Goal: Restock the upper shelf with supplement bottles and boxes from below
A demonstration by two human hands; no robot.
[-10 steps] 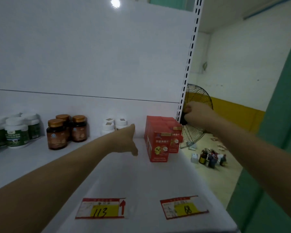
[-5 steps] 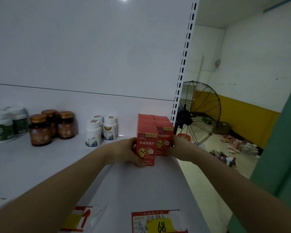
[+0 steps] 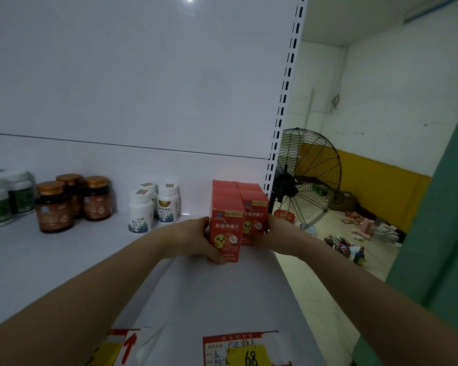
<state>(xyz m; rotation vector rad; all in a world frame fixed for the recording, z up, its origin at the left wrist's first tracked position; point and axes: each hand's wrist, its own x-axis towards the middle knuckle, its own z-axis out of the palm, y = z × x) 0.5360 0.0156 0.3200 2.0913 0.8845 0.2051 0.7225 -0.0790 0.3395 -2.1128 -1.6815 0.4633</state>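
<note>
The white shelf (image 3: 64, 260) takes up most of what I can see, its back panel running up to a slotted upright (image 3: 283, 101) at the right end. Past that upright a black floor fan (image 3: 306, 178) stands on the bare floor, with a scatter of small items (image 3: 354, 241) lying on the ground near a yellow-banded wall.

On the shelf's right end sits a cluster of red boxes (image 3: 251, 204), upright and packed touching one another in two rows. The person's left hand (image 3: 193, 237) presses against the left face of the front box (image 3: 226, 228), thumb curled under its lower front corner. The right hand (image 3: 278, 233) is flat against the right side of the cluster, so the boxes are squeezed between the two palms; I cannot tell whether they are lifted off the shelf.

To the left stand three white bottles (image 3: 154, 207), then three brown bottles (image 3: 72, 202) with copper lids, then green-labelled tubs (image 3: 6, 199) at the edge. Price tags (image 3: 243, 350) are stuck along the shelf front, one reading 68.
</note>
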